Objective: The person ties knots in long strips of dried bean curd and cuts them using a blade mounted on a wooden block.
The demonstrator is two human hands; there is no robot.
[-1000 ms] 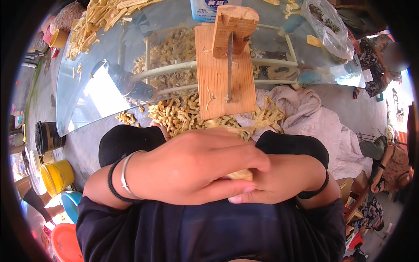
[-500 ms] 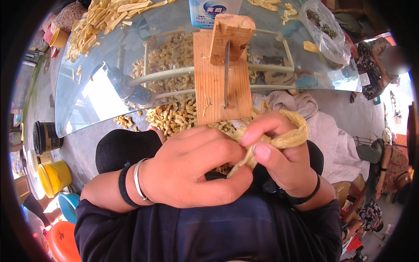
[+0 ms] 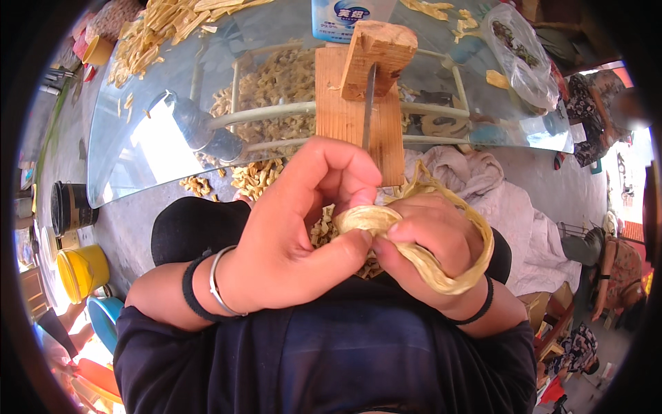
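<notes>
A long, soft pale-yellow strip [image 3: 448, 281], apparently bean-curd skin, is held between my two hands in front of my body. My left hand [image 3: 283, 241] pinches a loop of it between thumb and fingers. Closed on the same strip is my right hand [image 3: 441, 231], with a long slack length curving round its outer side. Just beyond my hands lies a wooden board [image 3: 336, 114] at the glass table's near edge. An upright wood block [image 3: 379, 58] stands on it, with a thin metal blade [image 3: 370, 103] running down to the board.
The glass table [image 3: 276, 76] carries a heap of flat yellow strips [image 3: 162, 31], a blue-white package [image 3: 338, 19] and a clear plastic bag [image 3: 527, 62]. Small knotted pieces [image 3: 258, 176] lie below it. Beige cloth [image 3: 531, 228] is at right, a yellow bucket [image 3: 83, 269] at left.
My left hand has turned from palm-down to thumb and fingers curled round a loop. The strip now bends in a loop between my hands, its slack hanging round my right hand.
</notes>
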